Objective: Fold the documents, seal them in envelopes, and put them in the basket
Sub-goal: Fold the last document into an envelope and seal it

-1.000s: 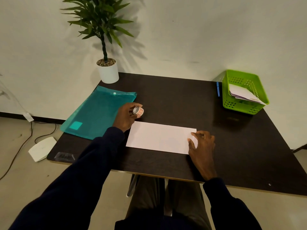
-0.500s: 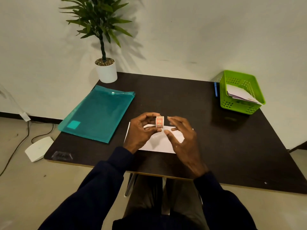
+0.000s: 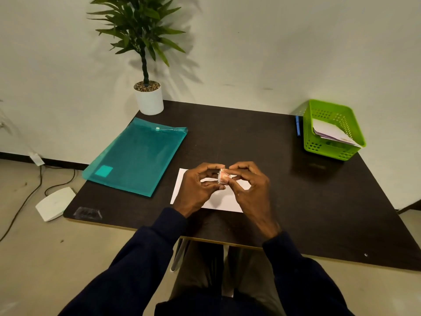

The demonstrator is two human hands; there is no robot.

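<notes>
Over the table's [image 3: 239,133] centre, both hands meet above the envelope [image 3: 218,201], which lies flat beneath them. The left hand [image 3: 193,190] pinches a small roll [image 3: 222,176] between thumb and curled fingers. The right hand [image 3: 250,188] pinches the same roll from its other side. The basket [image 3: 328,151] stands at 2 o'clock, well apart, holding papers [image 3: 330,133]. A folder [image 3: 136,156] lies at 10 o'clock, a plant [image 3: 149,99] at 11.
</notes>
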